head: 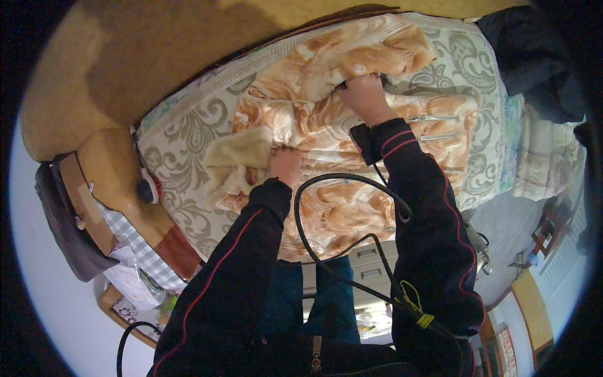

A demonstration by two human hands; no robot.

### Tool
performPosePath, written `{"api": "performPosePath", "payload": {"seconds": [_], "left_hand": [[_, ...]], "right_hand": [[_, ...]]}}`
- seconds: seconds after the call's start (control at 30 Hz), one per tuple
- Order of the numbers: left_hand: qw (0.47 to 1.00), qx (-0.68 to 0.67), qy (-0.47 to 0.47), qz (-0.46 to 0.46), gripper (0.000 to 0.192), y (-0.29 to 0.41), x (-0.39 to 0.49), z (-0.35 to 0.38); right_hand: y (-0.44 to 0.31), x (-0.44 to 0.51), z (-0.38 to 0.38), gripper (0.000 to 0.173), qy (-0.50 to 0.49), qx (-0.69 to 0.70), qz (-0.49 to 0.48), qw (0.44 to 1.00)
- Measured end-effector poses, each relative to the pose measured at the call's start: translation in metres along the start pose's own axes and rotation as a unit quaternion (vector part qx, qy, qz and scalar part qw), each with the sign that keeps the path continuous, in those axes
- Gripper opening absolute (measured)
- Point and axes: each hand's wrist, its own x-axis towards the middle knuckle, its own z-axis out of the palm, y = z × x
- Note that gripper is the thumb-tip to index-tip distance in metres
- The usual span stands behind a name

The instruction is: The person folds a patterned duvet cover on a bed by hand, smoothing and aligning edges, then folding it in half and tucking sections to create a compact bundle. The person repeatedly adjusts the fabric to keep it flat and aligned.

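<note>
An orange-and-white swirl-patterned jacket lies spread on a bed cover with a scroll pattern. It has two silver zips on its right part and a cream fleecy collar at its left. My left hand rests at the inner edge of the collar, its fingers curled and partly hidden in the cloth. Farther up and to the right, my right hand is closed on the jacket's fabric near a sleeve. A black device on a cable sits at my right wrist.
A brown padded backrest runs behind the bed cover. Dark clothing and a pale checked cloth lie at the right. A looping black cable hangs between my arms. Papers and a grey checked cloth are at lower left.
</note>
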Motion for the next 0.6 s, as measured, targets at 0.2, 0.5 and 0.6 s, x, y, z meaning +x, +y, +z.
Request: {"api": "performPosePath", "payload": {"seconds": [0.2, 0.5, 0.6], "left_hand": [[0.997, 0.038, 0.059, 0.034, 0.017, -0.008, 0.003, 0.013], [0.995, 0.063, 0.029, 0.066, 0.015, -0.013, 0.006, 0.014], [0.995, 0.040, 0.019, 0.092, 0.018, -0.015, 0.005, 0.009]], "right_hand": [[-0.010, 0.012, 0.025, 0.041, 0.160, -0.184, -0.021, 0.970], [-0.016, 0.016, 0.013, 0.031, 0.017, -0.036, 0.092, 0.995], [-0.008, -0.016, -0.007, 0.043, -0.021, -0.017, 0.104, 0.994]]}}
